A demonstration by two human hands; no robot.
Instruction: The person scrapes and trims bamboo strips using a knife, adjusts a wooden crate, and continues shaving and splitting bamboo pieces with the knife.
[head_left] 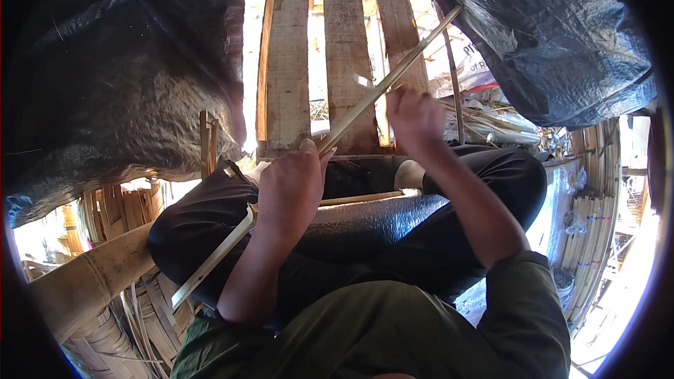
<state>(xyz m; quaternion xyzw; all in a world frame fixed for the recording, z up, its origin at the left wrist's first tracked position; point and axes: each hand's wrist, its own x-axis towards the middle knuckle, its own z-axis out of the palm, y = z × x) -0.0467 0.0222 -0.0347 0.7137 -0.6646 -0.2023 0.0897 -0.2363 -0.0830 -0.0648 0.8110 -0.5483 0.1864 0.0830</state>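
Note:
A long pale bamboo strip (385, 86) slants from my left hand (291, 182) up to the far right. My left hand is closed round its near part, with the thumb lying along the top. Beyond it, my right hand (419, 119) is curled into a fist close beside the strip, slightly blurred. A small bright sliver (364, 82) shows by the strip near that fist; whether it is a blade or a shaving I cannot tell. Another pale length (214, 261) juts out toward the near left from below my left wrist. My legs are crossed under both hands.
Upright wooden planks (288, 63) stand ahead with bright gaps between them. Dark plastic sheeting hangs at left (119, 91) and right (554, 35). A thick bamboo pole (98, 277) lies by my left knee. Bundled strips (590, 253) stand at right. A thin stick (361, 198) crosses my lap.

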